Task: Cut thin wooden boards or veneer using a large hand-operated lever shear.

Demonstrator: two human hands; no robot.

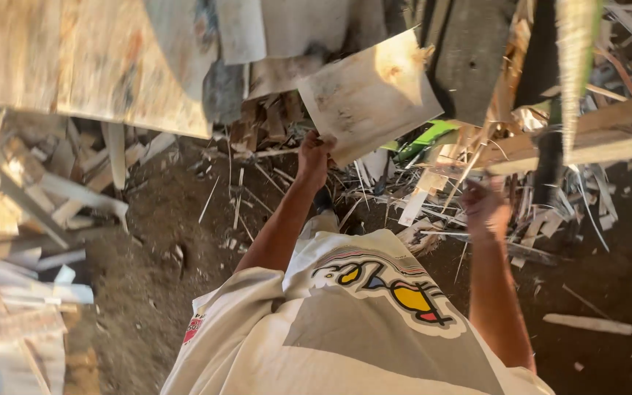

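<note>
Left grip clamped on plywood sheet corner, long axis up-right; right hand fisted.

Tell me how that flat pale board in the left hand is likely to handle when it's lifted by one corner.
The board probably stays stiff: it juts out flat from the left hand without sagging. It seems light for its size, since a corner grip alone holds it up. Its edges look rough and splintery, so it likely won't slip, but could snag skin.
</note>
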